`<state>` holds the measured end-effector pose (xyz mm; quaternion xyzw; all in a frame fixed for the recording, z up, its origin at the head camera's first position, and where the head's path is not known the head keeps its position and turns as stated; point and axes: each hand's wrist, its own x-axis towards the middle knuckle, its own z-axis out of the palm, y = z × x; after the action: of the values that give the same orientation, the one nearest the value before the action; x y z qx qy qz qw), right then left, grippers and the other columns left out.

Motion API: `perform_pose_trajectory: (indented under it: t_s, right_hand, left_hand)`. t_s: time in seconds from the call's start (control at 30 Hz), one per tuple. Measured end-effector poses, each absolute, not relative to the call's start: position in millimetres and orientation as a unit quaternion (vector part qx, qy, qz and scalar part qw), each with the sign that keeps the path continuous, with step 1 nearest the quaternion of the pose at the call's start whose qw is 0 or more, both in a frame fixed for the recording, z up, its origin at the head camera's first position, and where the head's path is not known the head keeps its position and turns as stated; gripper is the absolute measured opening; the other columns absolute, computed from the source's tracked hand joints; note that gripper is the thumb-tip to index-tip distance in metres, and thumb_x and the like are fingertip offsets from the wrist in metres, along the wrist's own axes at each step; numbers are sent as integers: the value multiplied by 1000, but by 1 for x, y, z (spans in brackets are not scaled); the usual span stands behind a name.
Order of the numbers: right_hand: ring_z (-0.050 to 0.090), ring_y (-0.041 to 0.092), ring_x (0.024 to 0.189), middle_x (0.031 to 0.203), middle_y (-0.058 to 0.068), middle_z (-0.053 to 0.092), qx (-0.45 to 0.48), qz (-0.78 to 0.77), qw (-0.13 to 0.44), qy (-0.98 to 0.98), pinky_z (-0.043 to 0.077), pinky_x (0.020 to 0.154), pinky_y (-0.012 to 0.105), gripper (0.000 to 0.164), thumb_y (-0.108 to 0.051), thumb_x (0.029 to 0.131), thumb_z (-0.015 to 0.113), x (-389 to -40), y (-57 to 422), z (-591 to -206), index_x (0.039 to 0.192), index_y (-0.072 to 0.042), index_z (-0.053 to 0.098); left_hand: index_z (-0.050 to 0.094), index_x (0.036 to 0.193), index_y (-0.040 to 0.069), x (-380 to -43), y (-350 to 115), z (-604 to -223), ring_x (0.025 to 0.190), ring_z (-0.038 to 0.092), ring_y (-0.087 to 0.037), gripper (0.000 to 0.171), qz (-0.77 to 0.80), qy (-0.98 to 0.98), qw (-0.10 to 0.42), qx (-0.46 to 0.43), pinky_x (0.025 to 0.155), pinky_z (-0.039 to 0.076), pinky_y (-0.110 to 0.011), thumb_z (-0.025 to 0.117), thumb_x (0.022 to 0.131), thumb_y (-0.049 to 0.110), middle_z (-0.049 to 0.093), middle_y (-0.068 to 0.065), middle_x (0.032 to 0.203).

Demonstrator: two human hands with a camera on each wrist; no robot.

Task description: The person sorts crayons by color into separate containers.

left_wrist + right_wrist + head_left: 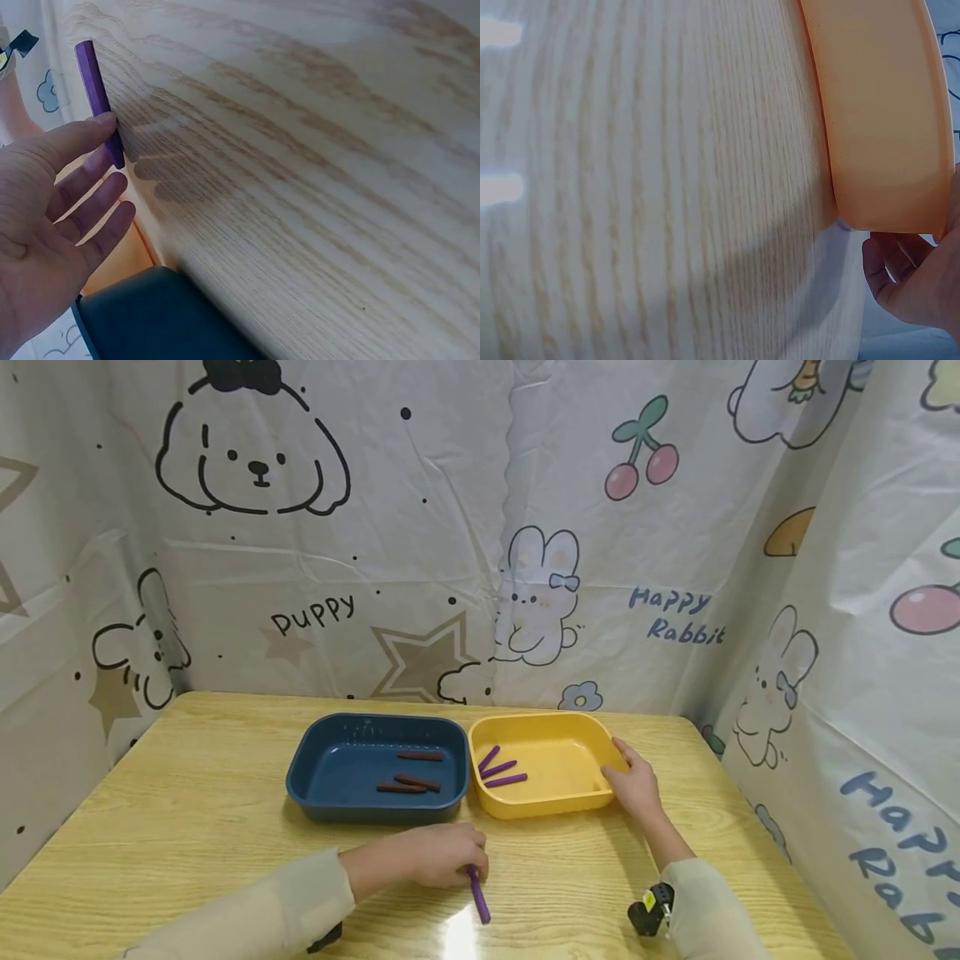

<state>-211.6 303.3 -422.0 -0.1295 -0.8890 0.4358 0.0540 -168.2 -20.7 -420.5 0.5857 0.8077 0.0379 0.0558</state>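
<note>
Between thumb and fingers my left hand (448, 853) pinches a purple crayon (480, 897) close to one end, in front of the two trays. The left wrist view shows the same crayon (91, 79) sticking out past the thumb, over the wood. My right hand (636, 785) holds the right end of the yellow tray (551, 808), thumb over the rim, fingers against the outside. Three purple crayons (506, 781) lie at that tray's left end. Beside it, the dark blue tray (367, 815) contains three brown crayons (420, 756).
Both trays stand side by side on a light wooden table (202, 860). A white curtain (420, 552) printed with cartoon animals hangs behind the table and along its sides. A small black device (649, 910) is strapped at the right wrist.
</note>
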Motion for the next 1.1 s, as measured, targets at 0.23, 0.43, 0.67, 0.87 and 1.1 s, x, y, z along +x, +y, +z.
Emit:
perform_pose_trajectory:
  t_s: [0.23,0.43,0.67,0.87,1.1]
  right_hand:
    - [33,37,135,149,23,31,-128,439,56,-888,35,106,46,61,-12,90,52,-211,304,-421,147,-10,30]
    - [33,38,135,148,24,31,-125,435,58,-890,36,105,47,61,-12,90,52,-211,304,-421,147,-10,29]
    - [32,37,135,149,23,30,-123,440,56,-888,36,106,47,61,-12,90,52,-211,305,-422,147,-10,30]
    - [32,37,135,149,22,30,-123,438,57,-889,35,106,46,61,-12,90,52,-212,305,-422,147,-10,30]
    - [31,37,136,150,22,29,-123,436,55,-890,34,107,47,61,-12,90,51,-212,305,-422,147,-10,30]
  left_hand:
    - [72,83,24,-166,-22,-416,71,43,3,4,49,823,115,554,63,33,-9,68,84,23,55,12,76]
    - [71,83,19,-166,-23,-415,66,42,2,4,86,836,137,524,61,35,-11,68,82,17,51,10,73]
    - [71,87,16,-169,-23,-404,69,47,1,5,135,846,146,495,64,40,-13,68,83,18,56,9,74]
    - [71,88,16,-173,-23,-388,70,47,-1,5,158,855,147,472,64,41,-15,67,85,18,56,8,77]
    - [71,92,14,-179,-26,-371,73,50,-3,9,197,870,123,434,66,44,-18,64,88,19,58,8,82]
